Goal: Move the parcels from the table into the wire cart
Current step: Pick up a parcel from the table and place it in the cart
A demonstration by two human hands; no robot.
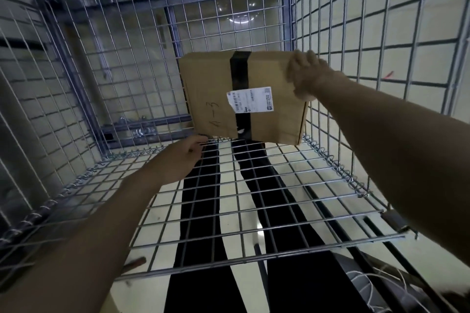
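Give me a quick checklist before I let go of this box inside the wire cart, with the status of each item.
1. Right hand has a hold on the cardboard box: ok, fingers are curled over its upper right edge.
2. Left hand is supporting the box: cannot tell, it sits at the lower left corner but contact is unclear.
3. Box is inside the wire cart: ok, mesh walls surround it.
4. Box is resting on the cart floor: cannot tell, its underside is hidden.
5. Shipping label faces up: ok.
6. Landing spot is free of other parcels: cannot tell, the box hides it.
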